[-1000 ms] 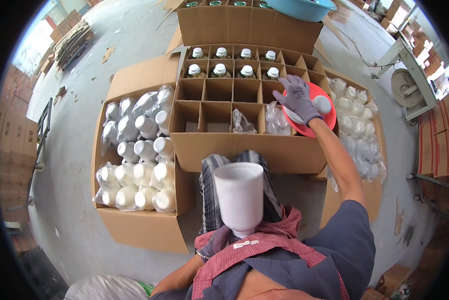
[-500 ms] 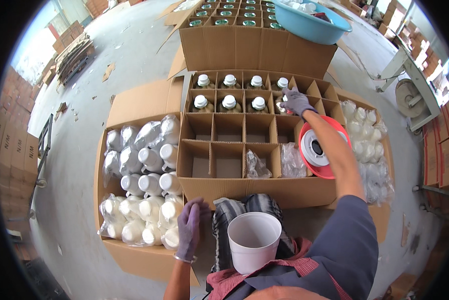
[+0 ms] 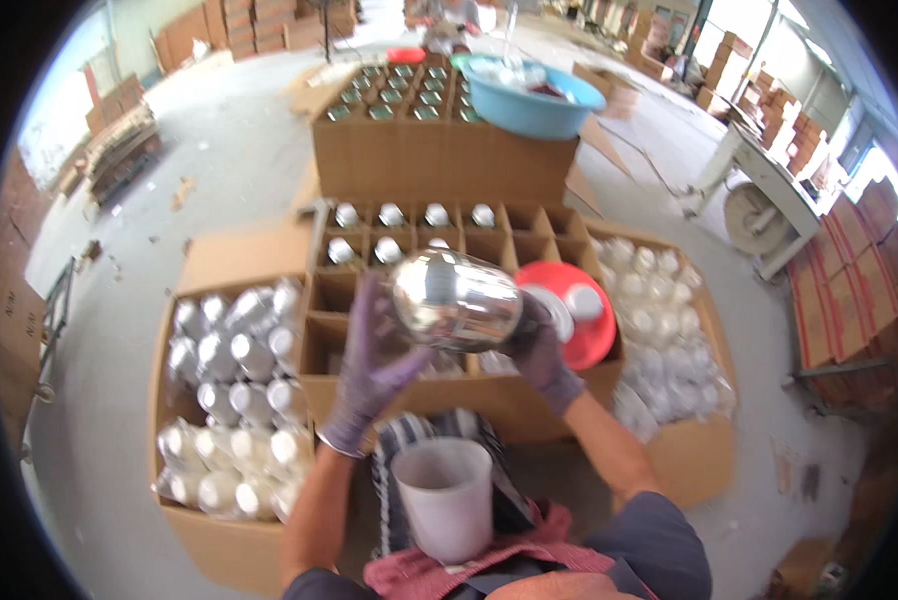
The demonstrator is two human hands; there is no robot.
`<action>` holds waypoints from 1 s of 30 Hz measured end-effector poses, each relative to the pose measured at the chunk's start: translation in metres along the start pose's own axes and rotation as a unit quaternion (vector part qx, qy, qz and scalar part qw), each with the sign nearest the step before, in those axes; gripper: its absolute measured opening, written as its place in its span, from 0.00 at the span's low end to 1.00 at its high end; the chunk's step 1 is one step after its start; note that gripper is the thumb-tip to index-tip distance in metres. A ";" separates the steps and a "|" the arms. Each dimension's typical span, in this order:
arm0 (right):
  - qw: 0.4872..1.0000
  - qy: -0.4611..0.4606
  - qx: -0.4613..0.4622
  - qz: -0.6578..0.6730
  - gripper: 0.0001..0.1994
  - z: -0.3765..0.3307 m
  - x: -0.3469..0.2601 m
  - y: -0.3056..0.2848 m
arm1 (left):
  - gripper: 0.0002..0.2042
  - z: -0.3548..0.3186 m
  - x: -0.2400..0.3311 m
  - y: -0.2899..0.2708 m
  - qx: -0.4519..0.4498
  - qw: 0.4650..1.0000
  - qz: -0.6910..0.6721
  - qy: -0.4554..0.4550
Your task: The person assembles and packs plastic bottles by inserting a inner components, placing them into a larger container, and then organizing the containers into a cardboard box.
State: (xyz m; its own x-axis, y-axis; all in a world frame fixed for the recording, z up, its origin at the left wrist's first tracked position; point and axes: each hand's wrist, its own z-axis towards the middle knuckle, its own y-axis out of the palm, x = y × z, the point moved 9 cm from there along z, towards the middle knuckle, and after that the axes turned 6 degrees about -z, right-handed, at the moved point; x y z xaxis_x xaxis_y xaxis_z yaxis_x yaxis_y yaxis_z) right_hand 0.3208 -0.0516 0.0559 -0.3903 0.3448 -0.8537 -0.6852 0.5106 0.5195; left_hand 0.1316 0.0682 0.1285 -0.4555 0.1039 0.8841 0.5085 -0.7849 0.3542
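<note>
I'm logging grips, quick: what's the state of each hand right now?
Left hand: open, fingers spread beside the silver bottle; whether they touch it cannot be told.
Right hand: closed on the bottle's right end, holding it.

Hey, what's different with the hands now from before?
The right hand has left the divided box and now holds a shiny silver bottle, apparently lifted from there. The left hand has risen beside it, open; touching or not is unclear. The white tub stayed on the lap, and the red bowl on the box.
</note>
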 end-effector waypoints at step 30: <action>0.864 -0.095 -0.230 -0.437 0.30 -0.267 0.061 0.001 | 0.41 -0.213 -0.002 -0.096 0.093 0.945 0.240 -0.202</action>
State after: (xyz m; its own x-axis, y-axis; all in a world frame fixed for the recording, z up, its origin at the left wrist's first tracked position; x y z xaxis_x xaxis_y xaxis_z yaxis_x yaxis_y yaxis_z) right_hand 0.1321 -0.2409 -0.0058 0.4790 0.1316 -0.8679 -0.8560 0.2890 -0.4286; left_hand -0.0717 0.0133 0.0280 0.1577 0.0169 0.9873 0.7219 -0.6842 -0.1035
